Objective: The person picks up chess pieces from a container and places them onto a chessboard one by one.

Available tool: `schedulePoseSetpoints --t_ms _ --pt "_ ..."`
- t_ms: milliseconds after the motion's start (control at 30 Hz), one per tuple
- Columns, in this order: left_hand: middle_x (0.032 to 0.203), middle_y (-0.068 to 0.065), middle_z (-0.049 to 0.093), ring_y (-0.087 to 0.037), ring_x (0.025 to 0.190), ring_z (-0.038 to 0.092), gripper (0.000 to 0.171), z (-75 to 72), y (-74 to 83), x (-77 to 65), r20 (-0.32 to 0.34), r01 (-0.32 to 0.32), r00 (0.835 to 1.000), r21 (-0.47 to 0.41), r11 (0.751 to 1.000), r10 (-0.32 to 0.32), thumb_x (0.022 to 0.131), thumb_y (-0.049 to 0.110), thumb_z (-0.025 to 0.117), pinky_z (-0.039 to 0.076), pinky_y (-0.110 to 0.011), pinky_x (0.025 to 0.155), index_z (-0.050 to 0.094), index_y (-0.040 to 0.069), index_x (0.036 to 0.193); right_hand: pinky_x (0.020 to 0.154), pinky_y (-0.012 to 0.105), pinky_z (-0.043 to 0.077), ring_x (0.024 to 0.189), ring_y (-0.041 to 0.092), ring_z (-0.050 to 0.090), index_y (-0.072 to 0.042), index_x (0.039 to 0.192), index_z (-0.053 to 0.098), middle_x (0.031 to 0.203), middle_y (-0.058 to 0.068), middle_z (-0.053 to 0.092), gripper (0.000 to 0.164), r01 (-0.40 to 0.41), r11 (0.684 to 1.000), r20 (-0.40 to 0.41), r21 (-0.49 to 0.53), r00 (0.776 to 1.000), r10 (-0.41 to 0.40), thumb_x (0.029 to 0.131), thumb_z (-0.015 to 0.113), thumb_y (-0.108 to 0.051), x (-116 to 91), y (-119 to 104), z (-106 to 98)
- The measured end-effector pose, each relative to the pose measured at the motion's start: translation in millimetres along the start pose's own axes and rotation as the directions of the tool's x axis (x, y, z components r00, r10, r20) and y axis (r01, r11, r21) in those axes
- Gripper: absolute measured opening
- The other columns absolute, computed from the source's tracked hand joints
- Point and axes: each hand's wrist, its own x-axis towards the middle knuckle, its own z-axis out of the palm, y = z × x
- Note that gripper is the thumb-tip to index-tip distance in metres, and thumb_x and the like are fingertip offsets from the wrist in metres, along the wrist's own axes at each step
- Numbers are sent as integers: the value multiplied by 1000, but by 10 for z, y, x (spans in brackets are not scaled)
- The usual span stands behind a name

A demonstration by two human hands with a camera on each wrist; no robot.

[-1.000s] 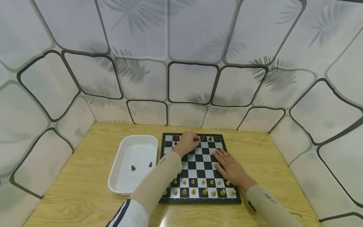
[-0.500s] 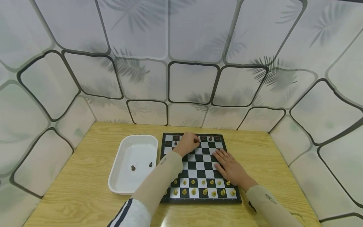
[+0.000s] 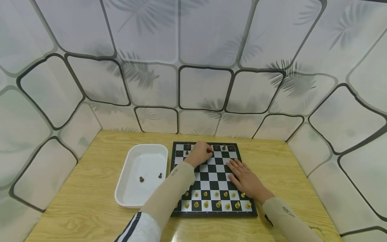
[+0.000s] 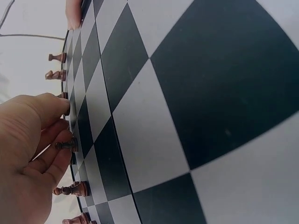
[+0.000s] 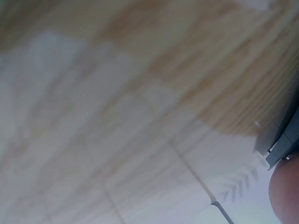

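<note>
A black-and-white chessboard (image 3: pixel 215 176) lies on the table. My left hand (image 3: pixel 198 154) reaches over its far edge, thumb and fingers curled round a dark brown chess piece that is mostly hidden. In the left wrist view my left hand (image 4: pixel 28 135) has its thumb tip at the far row, and a small dark pawn (image 4: pixel 66 145) overlaps the fingers. Other brown pieces flank it, among them a rook (image 4: pixel 57 57) and a knight (image 4: pixel 56 74). My right hand (image 3: pixel 246 178) rests with straight fingers on the board's right edge; only a blurred bit of finger (image 5: pixel 286 189) shows in the right wrist view.
Left of the board stands a white tray (image 3: pixel 120 181) with two brown pieces inside, one (image 3: pixel 141 179) near its middle and another (image 3: pixel 160 175) to the right. Two rows of yellow pieces (image 3: pixel 218 204) line the near side. A patterned wall (image 3: pixel 199 122) rises behind the wooden table (image 3: pixel 90 188).
My left forearm has shifted very slightly to the right, while the left hand stays at the far row. The right hand and the pieces in view keep their places.
</note>
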Motion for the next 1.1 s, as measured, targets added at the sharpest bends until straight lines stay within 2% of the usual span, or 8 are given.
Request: schedulePoseSetpoints --t_ms 567,700,867,1000,1100 --pt "107 -8 79 -13 82 66 17 24 -33 24 -17 -20 1000 3 1000 20 101 13 70 56 -28 74 82 7 111 126 60 29 156 41 35 -6 159 45 165 17 44 57 3 1000 -12 -6 1000 -3 111 50 -37 -6 -6 9" --pt "108 -10 80 -18 86 70 18 1 -34 11 -16 -31 999 -5 1000 30 100 14 71 59 -30 77 82 6 112 125 61 30 156 42 35 -6 159 45 165 17 44 58 2 1000 -10 -4 1000 -2 110 51 -36 -7 -12 7" --pt "120 -13 77 -24 103 73 27 -102 -20 -20 -25 -34 999 -69 997 33 100 16 71 61 -37 87 78 3 122 128 58 27 159 39 31 -8 161 42 168 15 41 59 -12 1000 21 4 1000 12 110 50 -38 -3 -10 2" --pt "122 -11 76 -25 109 71 29 -256 10 -54 -46 -40 998 -142 989 34 101 18 70 60 -41 92 76 4 126 128 58 27 159 39 31 -8 161 42 168 15 41 60 -13 1000 23 -3 1000 13 110 51 -38 2 -5 -1" --pt "119 -9 77 -23 108 72 27 -402 29 -110 -76 -57 996 -179 982 43 101 19 71 60 -40 91 76 7 124 128 58 28 159 38 31 -8 161 42 168 14 41 60 -14 1000 23 -6 1000 14 110 51 -38 3 -1 -4"
